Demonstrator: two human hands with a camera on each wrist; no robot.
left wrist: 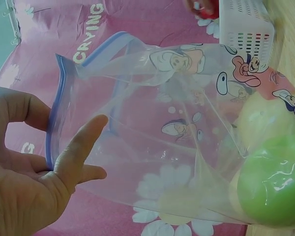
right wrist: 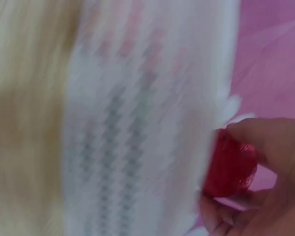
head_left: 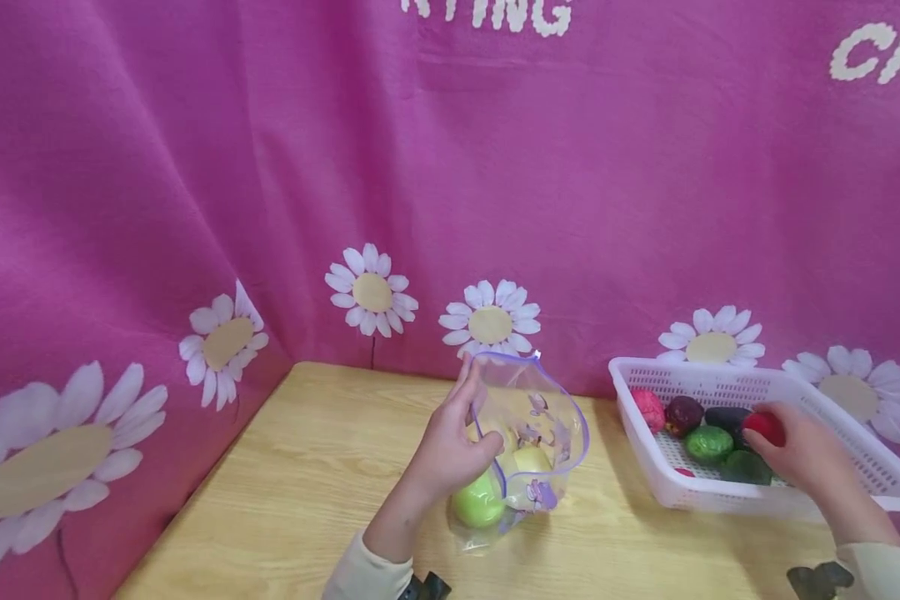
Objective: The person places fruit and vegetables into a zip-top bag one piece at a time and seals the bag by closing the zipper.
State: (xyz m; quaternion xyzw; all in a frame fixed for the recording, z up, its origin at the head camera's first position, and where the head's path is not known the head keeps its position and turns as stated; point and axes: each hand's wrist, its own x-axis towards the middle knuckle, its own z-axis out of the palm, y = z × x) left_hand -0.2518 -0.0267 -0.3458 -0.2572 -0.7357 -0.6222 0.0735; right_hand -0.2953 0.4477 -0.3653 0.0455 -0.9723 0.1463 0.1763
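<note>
My left hand point(head_left: 446, 446) holds the purple-edged rim of a clear zip bag point(head_left: 542, 495), thumb inside its mouth and fingers outside. The bag's mouth gapes wide, and cartoon figures are printed on its side. In its bottom lie a shiny green apple-like fruit point(left wrist: 275, 182) and pale yellow fruit point(head_left: 531, 460). On the right, my right hand point(head_left: 810, 450) grips a round, glossy red fruit point(right wrist: 231, 167) between thumb and fingers, above a white basket point(head_left: 720, 497). Its exact kind is unclear.
Inside the basket are a pink-red piece point(head_left: 648, 410), a dark purple fruit point(head_left: 683, 415), a green one point(head_left: 708, 444) and several others. The wooden table point(head_left: 292, 483) meets a magenta cloth point(head_left: 607, 208) with daisies behind and at the left.
</note>
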